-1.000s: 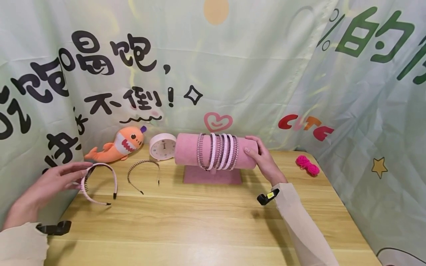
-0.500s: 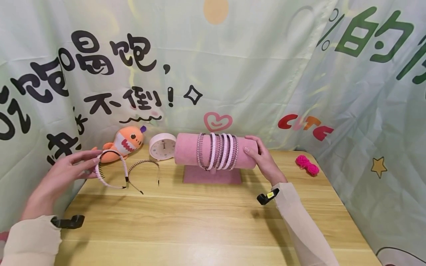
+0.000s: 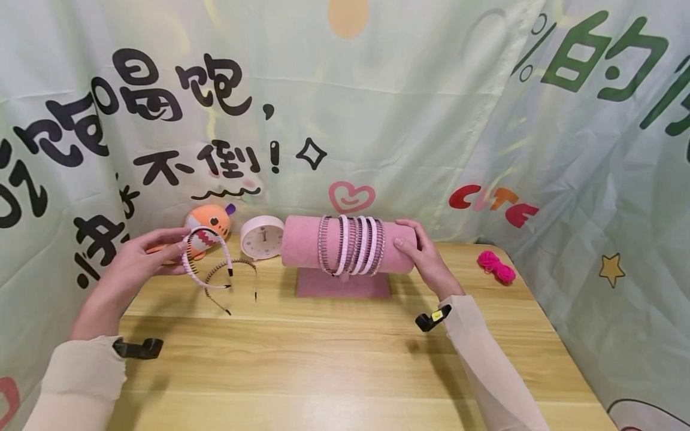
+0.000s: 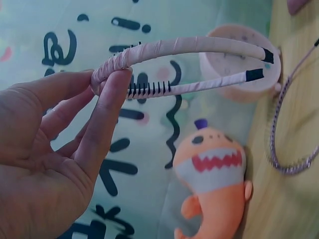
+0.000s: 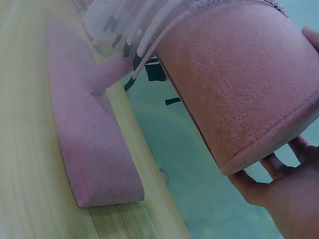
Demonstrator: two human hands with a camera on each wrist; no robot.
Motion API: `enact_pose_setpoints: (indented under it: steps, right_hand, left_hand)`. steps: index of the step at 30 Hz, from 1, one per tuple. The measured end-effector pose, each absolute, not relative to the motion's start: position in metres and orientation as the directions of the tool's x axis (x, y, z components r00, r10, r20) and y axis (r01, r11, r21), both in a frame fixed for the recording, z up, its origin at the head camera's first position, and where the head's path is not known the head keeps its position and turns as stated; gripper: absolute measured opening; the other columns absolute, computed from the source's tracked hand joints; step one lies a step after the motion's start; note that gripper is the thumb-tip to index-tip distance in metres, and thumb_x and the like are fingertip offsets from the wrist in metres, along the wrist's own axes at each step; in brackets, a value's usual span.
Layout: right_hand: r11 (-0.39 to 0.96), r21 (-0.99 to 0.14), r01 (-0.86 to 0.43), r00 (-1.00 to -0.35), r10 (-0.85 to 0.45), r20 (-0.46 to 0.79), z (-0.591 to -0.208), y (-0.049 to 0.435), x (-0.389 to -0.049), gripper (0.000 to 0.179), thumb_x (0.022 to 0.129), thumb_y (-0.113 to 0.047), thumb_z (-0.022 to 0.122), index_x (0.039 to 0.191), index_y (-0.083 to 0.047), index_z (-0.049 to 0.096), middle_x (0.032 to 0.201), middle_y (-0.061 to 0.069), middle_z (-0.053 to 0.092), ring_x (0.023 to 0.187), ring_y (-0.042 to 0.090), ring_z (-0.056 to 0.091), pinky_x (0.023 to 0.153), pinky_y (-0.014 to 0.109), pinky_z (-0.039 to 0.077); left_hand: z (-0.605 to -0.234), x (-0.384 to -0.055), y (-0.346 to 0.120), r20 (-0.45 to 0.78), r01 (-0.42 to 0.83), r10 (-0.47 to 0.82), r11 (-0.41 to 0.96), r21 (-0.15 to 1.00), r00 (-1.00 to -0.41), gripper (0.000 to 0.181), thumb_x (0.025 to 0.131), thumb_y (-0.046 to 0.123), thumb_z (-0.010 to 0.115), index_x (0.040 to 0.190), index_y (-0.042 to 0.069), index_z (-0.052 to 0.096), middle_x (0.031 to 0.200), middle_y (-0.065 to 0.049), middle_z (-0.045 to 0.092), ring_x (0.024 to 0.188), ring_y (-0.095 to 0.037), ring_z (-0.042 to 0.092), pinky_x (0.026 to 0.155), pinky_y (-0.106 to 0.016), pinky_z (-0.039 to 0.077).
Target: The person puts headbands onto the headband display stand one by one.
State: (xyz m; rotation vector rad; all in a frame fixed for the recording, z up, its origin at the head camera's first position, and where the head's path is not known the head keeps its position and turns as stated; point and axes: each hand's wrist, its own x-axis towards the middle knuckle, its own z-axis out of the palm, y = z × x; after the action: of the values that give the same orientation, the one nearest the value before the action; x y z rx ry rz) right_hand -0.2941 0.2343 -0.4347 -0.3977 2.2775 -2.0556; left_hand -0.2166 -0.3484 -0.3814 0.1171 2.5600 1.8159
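My left hand [image 3: 137, 257] pinches a pale pink wrapped headband [image 4: 199, 45] with black comb teeth between thumb and fingers. Its black-tipped ends point away from the hand, raised over the left of the table. Below and beyond it, a thin toothed headband [image 4: 286, 169] stands on the tabletop. At the centre is a pink plush headband stand [image 3: 308, 242], a horizontal roll on a flat base [image 5: 94, 144]. Several headbands [image 3: 344, 245], some white and some thin with teeth, go round the roll. My right hand [image 3: 431, 260] grips the roll's right end, thumb in front, fingers behind.
An orange shark plush [image 4: 214, 169] lies at the back left, partly behind the held headband in the head view. Beside it stands a round pink clock [image 3: 262, 237]. Bright pink yarn [image 3: 496, 267] sits at the right edge of the wooden table [image 3: 323, 359]. Printed curtains surround the back and sides.
My left hand has carried the pale pink headband rightward and up, from the table's left side to in front of the shark plush. The right hand stays on the stand.
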Motion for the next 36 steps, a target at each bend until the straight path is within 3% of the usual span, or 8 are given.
enact_pose_setpoints:
  steps: [7,13,21,28,36]
  right_hand:
    - [0.092,-0.984,-0.156,-0.967,-0.220,0.132,-0.435,0.235,-0.294,0.057,0.109,-0.031,0.068,0.160,-0.028,0.044,0.161,0.009,0.044,0.136,0.029,0.053,0.100,0.029,0.057]
    - [0.087,-0.983,-0.159,-0.966,-0.220,0.136,-0.436,0.234,-0.294,0.057,0.109,-0.030,0.068,0.160,-0.026,0.044,0.161,0.010,0.044,0.136,0.029,0.054,0.101,0.029,0.057]
    - [0.086,-0.984,-0.157,-0.966,-0.220,0.134,-0.436,0.234,-0.294,0.060,0.110,-0.029,0.067,0.163,-0.022,0.040,0.162,0.010,0.043,0.136,0.028,0.054,0.100,0.029,0.057]
    - [0.089,-0.984,-0.155,-0.966,-0.223,0.132,-0.436,0.234,-0.294,0.063,0.110,-0.030,0.067,0.164,-0.021,0.038,0.162,0.010,0.043,0.136,0.028,0.054,0.100,0.029,0.057]
    - [0.084,-0.983,-0.161,-0.965,-0.221,0.139,-0.434,0.234,-0.293,0.056,0.109,-0.029,0.068,0.160,-0.026,0.044,0.161,0.010,0.044,0.136,0.028,0.053,0.101,0.029,0.056]
  left_hand:
    - [-0.377,-0.224,-0.326,0.097,0.116,0.090,0.232,0.966,-0.991,0.043,0.108,0.019,0.072,0.146,0.003,0.060,0.115,0.015,0.076,0.093,-0.006,0.078,0.080,-0.027,0.067]
    - [-0.372,-0.227,-0.305,0.125,0.151,0.105,0.293,0.944,-0.986,0.049,0.109,0.025,0.070,0.150,0.000,0.059,0.119,0.014,0.072,0.094,-0.006,0.077,0.082,-0.029,0.067]
    - [-0.369,-0.235,-0.279,0.127,0.169,0.147,0.321,0.932,-0.981,0.051,0.110,0.024,0.068,0.152,-0.002,0.056,0.128,-0.002,0.063,0.097,-0.007,0.073,0.083,-0.032,0.068]
    - [-0.368,-0.242,-0.257,0.140,0.194,0.193,0.301,0.934,-0.971,0.052,0.110,0.024,0.068,0.153,-0.002,0.055,0.142,-0.024,0.059,0.101,-0.008,0.072,0.083,-0.033,0.068]
    - [-0.370,-0.250,-0.235,0.114,0.163,0.191,0.263,0.951,-0.975,0.050,0.110,0.022,0.069,0.154,0.002,0.056,0.145,-0.028,0.056,0.103,-0.013,0.073,0.085,-0.034,0.068]
